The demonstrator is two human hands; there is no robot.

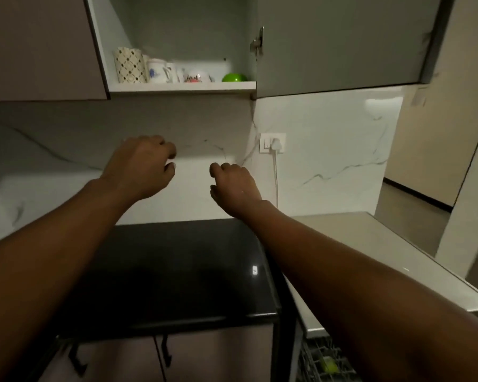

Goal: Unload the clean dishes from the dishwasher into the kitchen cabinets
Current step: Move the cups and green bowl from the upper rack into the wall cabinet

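White marble-veined wall panels back our kitchen corner, and above them the open grey wall cabinet [177, 37] holds the dishes we can see. On its white shelf [182, 86] we find, from left to right, a tall cream cup with a dark diamond pattern [129, 66], a white mug with a blue print [159, 70], a low white dish with a red and dark motif [195, 76] and a bright green bowl [233, 77] near the right wall. The grey cabinet door [340, 42] stands swung open to the right, its metal hinge [257, 42] showing at the edge.

Below the shelf we hold both arms out in front of the wall. Our left hand [142, 166] hangs with loosely curled fingers and its grip holds nothing. Our right hand [233, 186] sits just beside it, a little lower, fingers likewise loosely bent, its grip empty. The two hands are near each other but apart.

Under them lies the glossy black tabletop [182, 271], with dark handles on the cupboard fronts beneath it. To its right runs a pale beige surface [370, 255]. At the bottom right corner we glimpse the wire dishwasher rack [323, 362] with a small yellow-green object [329, 364] in it, too blurred to identify. A white wall socket with a plug and cord [273, 144] sits on the side wall.
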